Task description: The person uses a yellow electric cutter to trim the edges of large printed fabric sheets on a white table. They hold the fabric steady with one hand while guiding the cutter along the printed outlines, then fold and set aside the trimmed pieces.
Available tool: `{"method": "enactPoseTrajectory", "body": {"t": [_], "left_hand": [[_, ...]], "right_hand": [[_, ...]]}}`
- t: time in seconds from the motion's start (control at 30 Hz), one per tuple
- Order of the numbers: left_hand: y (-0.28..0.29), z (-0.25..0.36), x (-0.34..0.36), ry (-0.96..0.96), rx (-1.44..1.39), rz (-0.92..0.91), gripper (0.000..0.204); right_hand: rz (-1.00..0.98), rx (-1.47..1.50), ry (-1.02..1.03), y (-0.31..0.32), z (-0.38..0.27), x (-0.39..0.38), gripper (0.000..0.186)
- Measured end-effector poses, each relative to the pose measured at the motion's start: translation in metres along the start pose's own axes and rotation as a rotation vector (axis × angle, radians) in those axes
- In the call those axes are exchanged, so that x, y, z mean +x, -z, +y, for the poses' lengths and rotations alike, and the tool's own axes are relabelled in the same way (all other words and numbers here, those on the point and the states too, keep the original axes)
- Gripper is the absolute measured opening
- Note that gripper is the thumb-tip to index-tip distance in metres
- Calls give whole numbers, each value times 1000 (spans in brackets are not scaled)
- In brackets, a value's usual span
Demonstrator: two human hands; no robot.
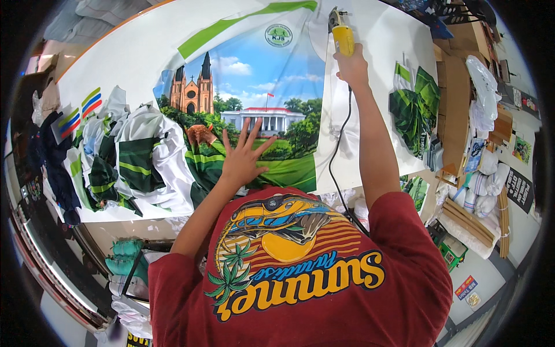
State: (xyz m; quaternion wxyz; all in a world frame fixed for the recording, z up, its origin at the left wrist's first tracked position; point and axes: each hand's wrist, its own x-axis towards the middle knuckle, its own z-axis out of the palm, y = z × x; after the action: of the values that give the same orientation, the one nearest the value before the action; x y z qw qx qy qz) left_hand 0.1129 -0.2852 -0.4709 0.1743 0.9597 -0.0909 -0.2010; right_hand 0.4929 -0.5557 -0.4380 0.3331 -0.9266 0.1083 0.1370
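My left hand (245, 151) lies with fingers spread on a printed fabric panel (237, 75) showing a brick church, a white columned building, blue sky and greenery, with a green and white upper edge. My right hand (352, 66) grips a yellow corded electric cutter (344, 39) beside the panel's upper right edge; its black cord (337, 156) runs down toward my body. A white layer of material shows under and beside the cutter. The panel lies on a white table (104, 58).
Crumpled green and white fabric (144, 156) is heaped on the table's left, near dark cloth (60, 185). More green fabric (413, 107) lies at right. Cardboard, plastic-wrapped bundles (485, 176) and long brown rolls (465, 222) sit beyond the right edge. Teal bundles (121, 260) are below left.
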Motion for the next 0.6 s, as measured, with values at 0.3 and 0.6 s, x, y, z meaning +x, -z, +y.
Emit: {"method": "enactPoseTrajectory", "body": {"t": [0.3, 0.6], "left_hand": [[-19, -24, -105, 100, 128, -161, 107], [35, -52, -78, 296, -129, -195, 34]], "right_hand": [[11, 115, 27, -3, 3, -2, 68], [46, 440, -36, 4, 150, -106, 73]]}}
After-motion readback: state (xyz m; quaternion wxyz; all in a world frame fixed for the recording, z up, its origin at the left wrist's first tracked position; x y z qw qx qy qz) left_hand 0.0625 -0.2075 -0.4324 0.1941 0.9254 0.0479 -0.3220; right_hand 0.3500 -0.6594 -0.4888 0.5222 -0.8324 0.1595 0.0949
